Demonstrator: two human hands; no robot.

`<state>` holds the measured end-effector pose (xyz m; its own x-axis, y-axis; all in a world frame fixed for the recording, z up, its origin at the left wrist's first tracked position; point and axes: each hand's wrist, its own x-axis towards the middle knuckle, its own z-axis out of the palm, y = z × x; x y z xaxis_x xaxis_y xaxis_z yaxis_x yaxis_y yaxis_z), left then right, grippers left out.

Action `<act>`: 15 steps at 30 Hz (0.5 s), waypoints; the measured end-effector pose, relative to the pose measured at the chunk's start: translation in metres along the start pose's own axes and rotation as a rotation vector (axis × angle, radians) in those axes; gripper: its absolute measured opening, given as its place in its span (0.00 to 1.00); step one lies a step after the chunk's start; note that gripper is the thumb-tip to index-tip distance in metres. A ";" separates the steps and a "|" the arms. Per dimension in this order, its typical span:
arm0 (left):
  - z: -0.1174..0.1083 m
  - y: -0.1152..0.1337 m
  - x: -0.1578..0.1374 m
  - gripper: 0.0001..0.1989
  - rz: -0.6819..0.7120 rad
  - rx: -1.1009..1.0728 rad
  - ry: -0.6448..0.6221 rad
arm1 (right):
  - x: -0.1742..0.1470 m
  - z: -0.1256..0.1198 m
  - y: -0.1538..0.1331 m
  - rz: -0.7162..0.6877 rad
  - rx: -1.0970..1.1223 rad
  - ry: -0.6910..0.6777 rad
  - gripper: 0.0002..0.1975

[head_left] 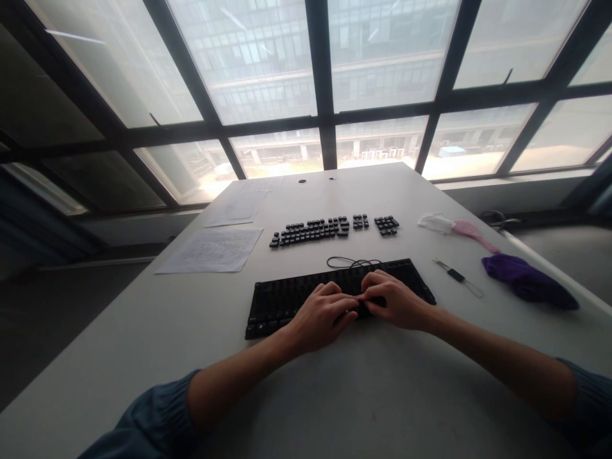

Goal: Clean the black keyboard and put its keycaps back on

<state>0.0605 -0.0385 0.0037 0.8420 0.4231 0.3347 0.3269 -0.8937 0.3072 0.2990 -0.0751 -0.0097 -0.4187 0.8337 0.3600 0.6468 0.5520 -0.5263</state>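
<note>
A black computer keyboard (282, 295) lies on the white table in front of me, and much of its bed looks dark and stripped of keycaps. A few keys remain along its near left edge. My left hand (327, 313) rests over the middle of it, fingers curled and closed. From the right, my right hand (393, 299) meets it, thumb and fingers pinched together. The fingertips of both hands touch or nearly touch just above the keyboard; whatever is between them is too small and hidden to name. Behind it, loose black keycaps (310, 231) are laid out in keyboard order.
Written paper sheets (210, 250) lie at the left. A thin black cable (351, 261) loops behind the keyboard. At the right are a wire keycap puller (456, 275), a purple cloth (528, 280), a pink brush-like item (473, 234) and a crumpled white tissue (436, 222). Windows stand beyond the table (201, 319).
</note>
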 end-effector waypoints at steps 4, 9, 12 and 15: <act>0.002 0.000 -0.001 0.13 0.011 -0.005 0.010 | -0.004 -0.001 0.000 -0.024 -0.015 -0.015 0.09; 0.009 -0.002 -0.002 0.12 0.039 0.015 0.027 | -0.007 0.005 0.002 -0.055 0.029 0.020 0.11; 0.014 -0.004 -0.002 0.12 0.064 0.007 0.018 | -0.007 0.008 0.002 -0.061 0.080 0.042 0.11; 0.018 -0.006 -0.001 0.10 0.074 -0.005 0.023 | -0.008 0.009 0.002 -0.063 0.103 0.042 0.11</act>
<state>0.0649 -0.0359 -0.0146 0.8535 0.3596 0.3773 0.2622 -0.9218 0.2854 0.2981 -0.0803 -0.0205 -0.4275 0.7974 0.4259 0.5502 0.6033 -0.5773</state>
